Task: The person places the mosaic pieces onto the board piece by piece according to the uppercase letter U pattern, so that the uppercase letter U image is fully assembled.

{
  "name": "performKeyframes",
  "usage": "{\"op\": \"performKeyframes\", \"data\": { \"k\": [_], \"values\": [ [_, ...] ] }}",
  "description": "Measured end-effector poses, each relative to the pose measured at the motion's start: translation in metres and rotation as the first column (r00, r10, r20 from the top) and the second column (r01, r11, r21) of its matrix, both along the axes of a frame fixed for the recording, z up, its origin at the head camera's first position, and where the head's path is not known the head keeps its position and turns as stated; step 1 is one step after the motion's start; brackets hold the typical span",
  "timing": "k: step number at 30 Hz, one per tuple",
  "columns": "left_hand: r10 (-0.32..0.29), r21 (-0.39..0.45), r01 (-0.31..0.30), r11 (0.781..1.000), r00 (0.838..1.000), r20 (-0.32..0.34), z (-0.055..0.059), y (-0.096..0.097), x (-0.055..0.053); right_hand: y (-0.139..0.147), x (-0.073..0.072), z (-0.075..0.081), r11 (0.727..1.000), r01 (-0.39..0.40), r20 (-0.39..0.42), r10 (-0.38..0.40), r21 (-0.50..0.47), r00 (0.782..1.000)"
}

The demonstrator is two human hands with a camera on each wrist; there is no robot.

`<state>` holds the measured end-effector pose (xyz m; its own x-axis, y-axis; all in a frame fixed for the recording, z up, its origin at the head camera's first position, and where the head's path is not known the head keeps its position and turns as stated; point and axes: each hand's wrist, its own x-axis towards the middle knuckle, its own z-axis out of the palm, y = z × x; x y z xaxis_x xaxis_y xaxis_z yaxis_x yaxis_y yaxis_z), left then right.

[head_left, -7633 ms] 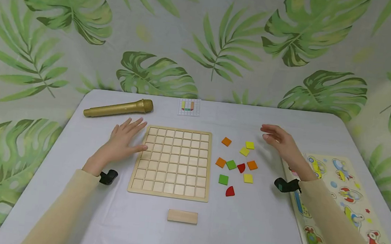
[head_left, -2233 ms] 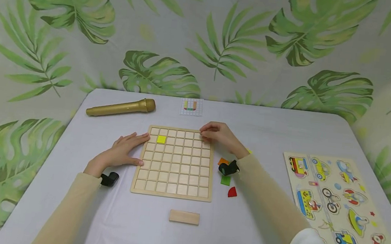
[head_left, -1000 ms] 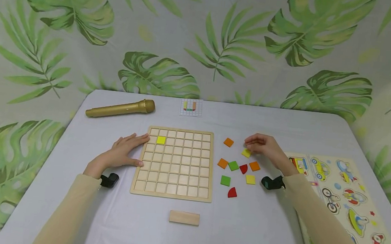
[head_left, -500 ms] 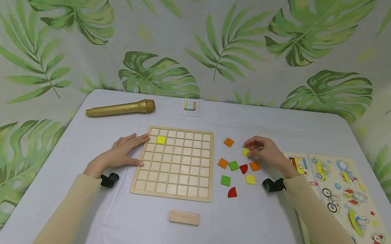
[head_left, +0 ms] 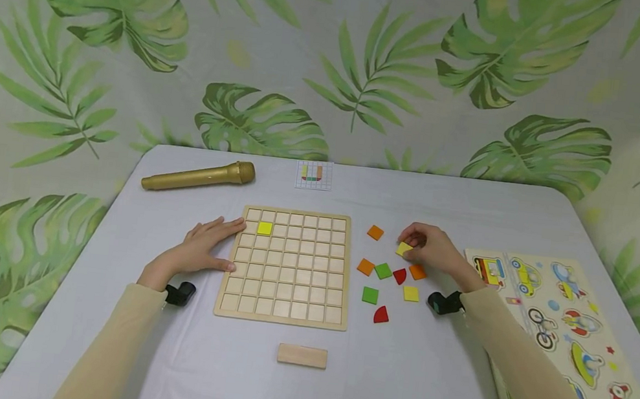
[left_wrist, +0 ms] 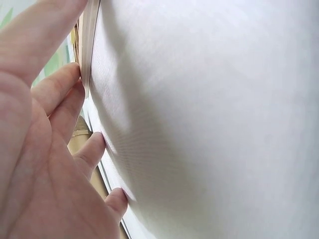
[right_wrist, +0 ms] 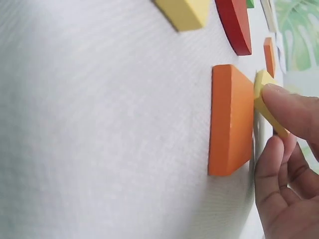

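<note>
Yellow square (head_left: 404,248) is pinched in the right hand (head_left: 433,248), right of the grid board. Right wrist view: thumb on its face, fingers curled behind, jaw gap no wider than the piece. Square is tilted; can't tell if its low edge has cleared the table (head_left: 424,379).

Just changed: half a second ago the fingers were over this square, in nearly the same spot; now it shows tipped up in the pinch. My read: grasp is made, pick-up step about done, piece not yet carried anywhere.

Around it: orange square (head_left: 418,272) just beside the hand, red quarter-round (head_left: 400,276) and green square (head_left: 384,270) next to that, loose yellow square (head_left: 411,293) nearer the person.

Grid board (head_left: 287,274): one placed yellow square (head_left: 265,228), second row from the far edge, second column from the left. Every other cell bare.

Left hand (head_left: 200,249): fingers straight and spread, gripping nothing, resting at the board's left edge. Unchanged over the last couple of seconds.

Vs the oldest frame: board had no pieces, right hand was free of any; one yellow has since gone from pile to board. At 2.2 s back the right hand was over the board's far right corner.

Pattern card (head_left: 314,175) beyond the board, unmoved.
</note>
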<state>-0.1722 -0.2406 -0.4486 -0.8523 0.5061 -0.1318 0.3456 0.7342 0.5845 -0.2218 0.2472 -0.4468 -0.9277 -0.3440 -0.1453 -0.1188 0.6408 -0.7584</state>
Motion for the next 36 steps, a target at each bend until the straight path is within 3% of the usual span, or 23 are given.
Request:
{"op": "performKeyframes", "data": {
  "k": [17, 27, 36],
  "values": [
    [-0.003, -0.008, 0.003, 1.0, 1.0, -0.001, 0.0, 0.001, -0.001, -0.009, -0.011, 0.007, 0.995, -0.019, 0.082, 0.027, -0.101, 0.996],
    [-0.002, -0.012, 0.002, 1.0, 1.0, -0.005, 0.002, 0.001, 0.0, -0.042, -0.016, 0.01, 0.966, -0.058, 0.156, 0.099, -0.25, 0.983],
    [0.0, -0.016, 0.0, 1.0, 1.0, -0.005, 0.001, 0.0, -0.001, -0.083, -0.019, 0.013, 0.936, -0.143, 0.156, 0.201, -0.32, 0.967]
  ]
}}
